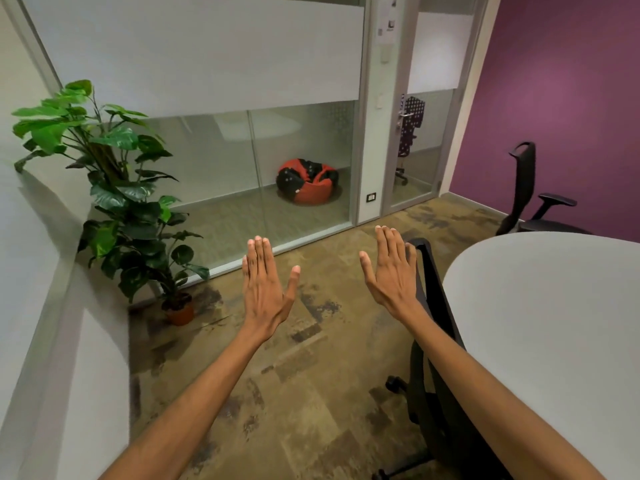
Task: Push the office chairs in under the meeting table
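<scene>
A rounded white meeting table point(540, 306) fills the right side of the view. A black office chair point(434, 327) stands tucked against its left edge, backrest upright, wheels on the carpet. A second black office chair point(526, 192) stands at the table's far side by the purple wall. My left hand point(265, 289) is held out flat over the carpet, fingers together, thumb apart, holding nothing. My right hand point(389, 268) is likewise flat and empty, just left of the near chair's backrest top; whether it touches the chair I cannot tell.
A potted plant point(121, 188) stands in the left corner by a white wall. A glass partition point(242, 161) and glass door point(415, 143) close the far side; a red and black beanbag point(306, 181) lies beyond. Patterned carpet point(294, 375) lies between the wall and the table.
</scene>
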Demonstrator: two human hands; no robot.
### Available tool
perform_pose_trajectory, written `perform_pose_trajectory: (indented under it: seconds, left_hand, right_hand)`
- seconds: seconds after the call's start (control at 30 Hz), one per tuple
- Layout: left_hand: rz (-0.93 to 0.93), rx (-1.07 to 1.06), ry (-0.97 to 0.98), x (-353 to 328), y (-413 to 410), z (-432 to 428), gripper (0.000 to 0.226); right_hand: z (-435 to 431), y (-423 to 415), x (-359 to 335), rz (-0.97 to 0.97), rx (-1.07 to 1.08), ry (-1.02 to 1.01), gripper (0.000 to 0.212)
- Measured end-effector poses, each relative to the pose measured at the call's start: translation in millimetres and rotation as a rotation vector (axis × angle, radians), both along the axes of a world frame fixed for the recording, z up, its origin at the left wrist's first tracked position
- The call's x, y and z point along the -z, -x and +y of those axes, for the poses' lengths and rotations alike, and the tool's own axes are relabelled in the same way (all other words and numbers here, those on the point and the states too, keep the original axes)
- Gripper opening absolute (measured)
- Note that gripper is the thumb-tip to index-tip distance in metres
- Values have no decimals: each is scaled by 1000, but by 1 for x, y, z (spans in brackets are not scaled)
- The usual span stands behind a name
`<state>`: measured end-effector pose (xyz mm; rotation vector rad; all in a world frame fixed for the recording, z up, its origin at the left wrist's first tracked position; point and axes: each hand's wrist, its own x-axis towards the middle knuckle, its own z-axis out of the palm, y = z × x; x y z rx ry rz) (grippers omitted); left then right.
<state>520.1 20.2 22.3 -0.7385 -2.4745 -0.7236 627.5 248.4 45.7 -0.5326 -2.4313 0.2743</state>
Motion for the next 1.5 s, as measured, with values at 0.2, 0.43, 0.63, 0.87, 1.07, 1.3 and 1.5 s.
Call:
perform_pose_trajectory:
  seconds: [0.2, 0.43, 0.63, 0.87, 1.07, 1.3, 1.5]
  left_hand:
    - [20, -38, -9, -12, 96, 53, 82]
    - [3, -71, -8, -7, 211, 98, 83]
    - [4, -33, -14, 0, 338, 147, 83]
    - [24, 69, 20, -9, 501, 211, 81]
    - [5, 165, 28, -1, 591, 286, 82]
    - [-13, 267, 38, 17, 680, 407, 84]
    - [-12, 338, 26, 23, 767, 542, 83]
  right_hand:
    - [58, 101, -13, 10, -18, -12, 64]
    - [108, 216, -8, 0, -27, -20, 65]
    - [156, 331, 11, -22, 2, -16, 65]
    - [219, 474, 7, -12, 105, -8, 65]
    - [280, 555, 11, -30, 186, 6, 66]
    - [382, 631, 34, -37, 253, 17, 67]
    - [508, 708, 32, -44, 324, 17, 66]
